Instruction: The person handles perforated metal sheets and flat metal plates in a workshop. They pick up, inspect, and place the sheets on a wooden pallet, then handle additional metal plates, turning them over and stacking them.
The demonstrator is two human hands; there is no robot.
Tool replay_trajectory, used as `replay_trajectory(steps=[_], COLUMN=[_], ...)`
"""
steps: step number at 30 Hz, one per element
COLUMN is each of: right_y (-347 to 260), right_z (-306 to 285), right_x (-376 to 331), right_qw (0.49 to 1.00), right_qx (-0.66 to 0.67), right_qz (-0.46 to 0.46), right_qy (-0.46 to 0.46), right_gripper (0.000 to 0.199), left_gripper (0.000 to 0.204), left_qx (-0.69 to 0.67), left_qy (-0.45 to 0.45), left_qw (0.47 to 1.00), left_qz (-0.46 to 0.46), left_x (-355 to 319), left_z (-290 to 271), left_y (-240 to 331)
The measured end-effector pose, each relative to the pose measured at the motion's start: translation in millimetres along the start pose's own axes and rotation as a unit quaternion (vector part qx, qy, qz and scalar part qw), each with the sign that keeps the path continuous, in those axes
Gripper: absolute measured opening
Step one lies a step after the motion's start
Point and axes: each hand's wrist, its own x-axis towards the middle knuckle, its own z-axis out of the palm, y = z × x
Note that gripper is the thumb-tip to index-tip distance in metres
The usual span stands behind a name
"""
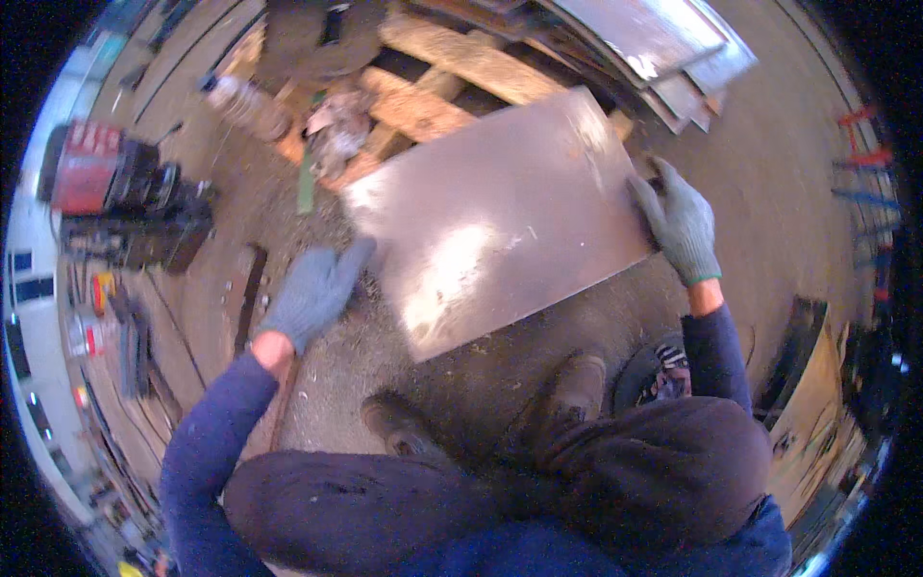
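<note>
Metal sheet, one, flat, grey, rectangular, with bright glare and scuffs: centre of the frame, set at a slant, its upper edge overlapping a wooden pallet; whether it is lifted or resting cannot be told. Left hand, grey knitted glove: left of centre, fingers stretched toward the sheet's left edge, tips blurred; contact and grip cannot be told. Right hand, matching glove: right of centre, at the sheet's right edge, thumb beside that edge, fingers partly hidden; how firmly it grips, if at all, cannot be told. Stack of metal plates: upper right. Clear bottle, crumpled rag and green strip: upper left, near the pallet. Red and black machine: left side. Dark bar, narrow: on the floor just beside the left hand. Boots, brown, one pair: below the sheet. Wooden board: lower right.
</note>
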Motion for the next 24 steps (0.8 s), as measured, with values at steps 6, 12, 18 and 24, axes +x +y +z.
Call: replay_trajectory(steps=[6,12,18,24], right_y=[12,11,7,-10], right_z=[44,72,80,70], right_x=[-18,-26,-35,-32], right_qw=[0.991,0.992,0.983,0.979], right_qx=[0.085,0.108,0.156,0.159], right_qz=[0.037,0.065,0.091,0.128], right_qy=[-0.093,-0.005,0.040,0.009], right_gripper=[0.069,0.065,0.057,0.057], left_gripper=[0.131,0.136,0.117,0.113], left_qx=[-0.077,-0.240,-0.269,-0.305], left_qy=[0.106,0.157,0.230,0.206], left_qw=[0.985,0.943,0.912,0.906], left_qz=[0.113,0.171,0.209,0.209], left_x=[-51,-24,-20,-17], left_z=[87,204,180,208], left_y=[-39,-27,-20,-30])
